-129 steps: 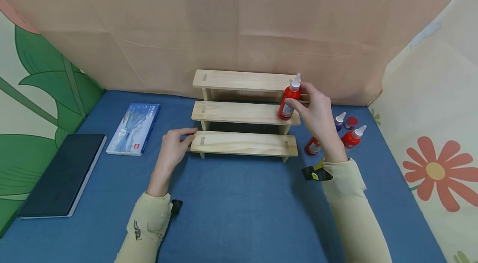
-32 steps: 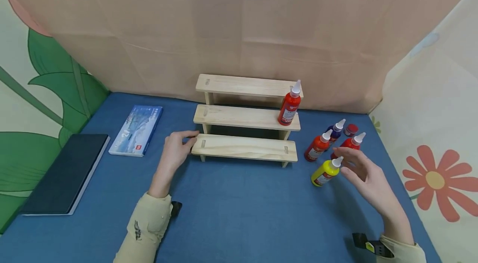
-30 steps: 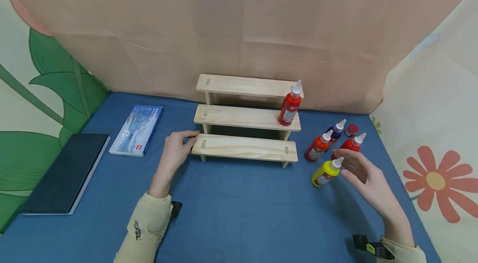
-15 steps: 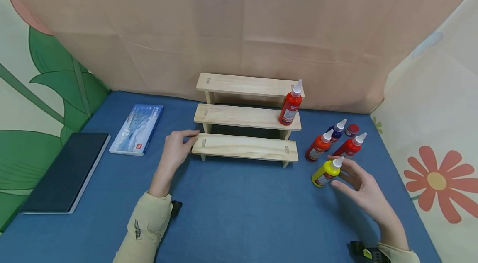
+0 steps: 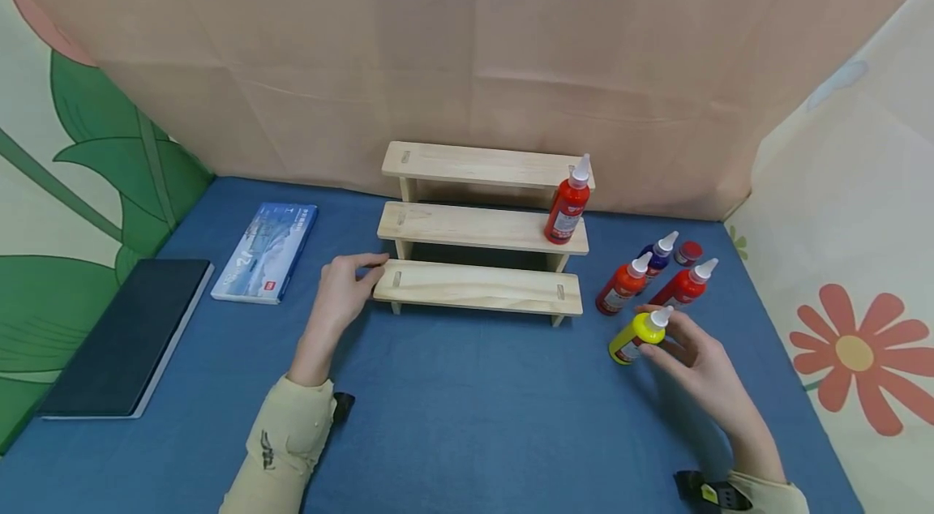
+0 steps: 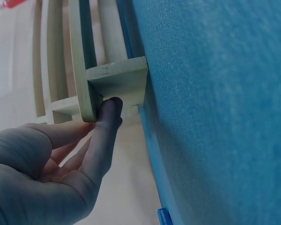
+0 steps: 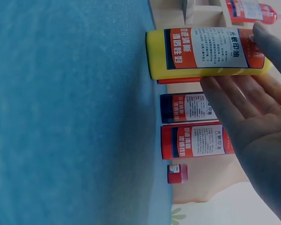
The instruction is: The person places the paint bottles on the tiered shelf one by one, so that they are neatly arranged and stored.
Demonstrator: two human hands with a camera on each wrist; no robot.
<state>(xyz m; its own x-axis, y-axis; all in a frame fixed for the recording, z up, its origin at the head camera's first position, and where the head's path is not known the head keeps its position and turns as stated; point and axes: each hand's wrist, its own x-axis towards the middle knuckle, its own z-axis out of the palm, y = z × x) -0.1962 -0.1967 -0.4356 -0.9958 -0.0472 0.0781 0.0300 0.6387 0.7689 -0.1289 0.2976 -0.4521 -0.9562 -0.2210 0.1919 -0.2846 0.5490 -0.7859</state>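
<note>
My left hand [image 5: 343, 295] pinches the left end of the lowest board of a three-tier wooden step shelf [image 5: 477, 284]. The left wrist view has its thumb and fingertips on opposite faces of that board end [image 6: 86, 101]. At the right, my right hand [image 5: 693, 360] holds a yellow stamp-ink bottle [image 5: 636, 338] between thumb and fingers, and the bottle stands upright on the blue cloth. On the right end of the middle tier stands a red ink bottle [image 5: 566, 210]. Behind the yellow one are an orange-red bottle [image 5: 620, 287], a dark blue bottle [image 5: 655, 257] and another red bottle [image 5: 684, 285].
A small red-capped jar [image 5: 688, 253] stands behind the bottle group. To the left lie a blue-and-white boxed book [image 5: 266, 253] and a dark notebook [image 5: 127, 336]. A tan cloth backdrop [image 5: 467, 52] rises behind the shelf.
My right hand set the red bottle on the middle tier and let go, then moved right and forward to the yellow bottle, closing on it. My left hand stays on the shelf.
</note>
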